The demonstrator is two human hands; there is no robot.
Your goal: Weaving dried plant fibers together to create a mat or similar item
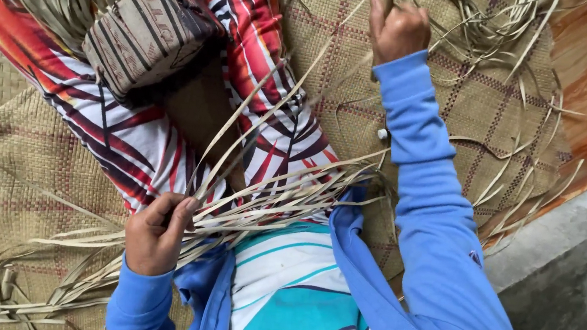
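No packages, labels, signs or screens show anywhere in this view.

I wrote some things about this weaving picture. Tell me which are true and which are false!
1. The left hand grips a bundle of dried leaf strips. True.
2. The sleeves are green. False: they are blue.
3. The right hand is stretched far out, closed around a thin strip. True.
4. The person sits on bare grass. False: a woven mat lies underneath.
5. A striped woven pouch rests on the lap. True.
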